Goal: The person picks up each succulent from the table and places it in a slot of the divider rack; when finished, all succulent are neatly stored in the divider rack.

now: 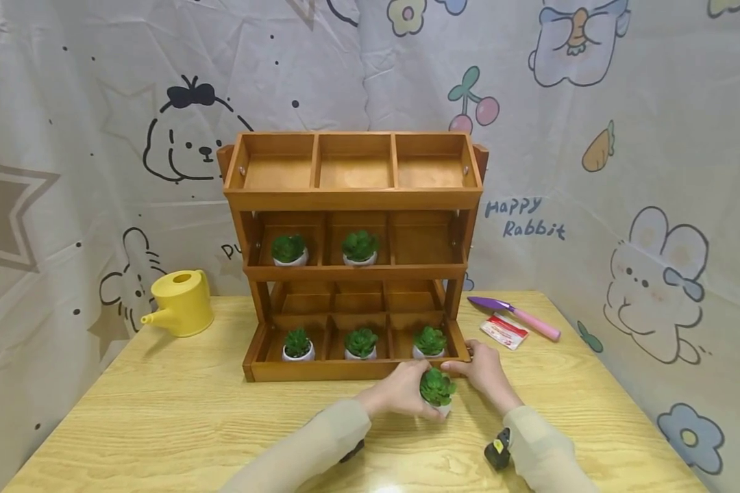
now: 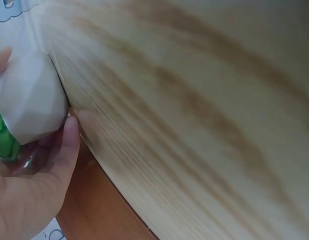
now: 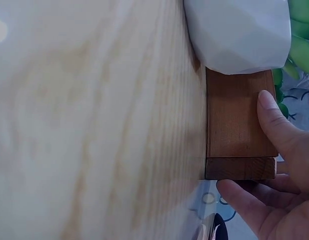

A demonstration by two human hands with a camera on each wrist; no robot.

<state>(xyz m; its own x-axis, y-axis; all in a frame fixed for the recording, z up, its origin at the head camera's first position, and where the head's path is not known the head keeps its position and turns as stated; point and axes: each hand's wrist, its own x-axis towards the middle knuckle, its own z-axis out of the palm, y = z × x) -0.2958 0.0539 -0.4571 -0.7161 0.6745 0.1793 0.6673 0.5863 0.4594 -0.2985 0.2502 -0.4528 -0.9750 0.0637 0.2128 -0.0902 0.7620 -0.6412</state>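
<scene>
A small potted succulent (image 1: 438, 389) with green leaves and a white faceted pot stands at the table surface, just in front of the shelf's lower right end. My left hand (image 1: 402, 392) holds this pot between thumb and fingers; the left wrist view shows the white pot (image 2: 32, 97) tilted by the camera angle. My right hand (image 1: 486, 375) grips the front right corner of the brown wooden tiered shelf (image 1: 351, 200). In the right wrist view the thumb (image 3: 269, 107) lies against the front board (image 3: 239, 117), with the other fingers around its end.
Three potted succulents (image 1: 360, 342) sit in the bottom tier's compartments, two more (image 1: 359, 248) in the middle tier. A yellow watering can (image 1: 183, 305) stands left. Right of the shelf lie a purple trowel with a pink handle (image 1: 533, 323) and a red-and-white packet (image 1: 504, 331).
</scene>
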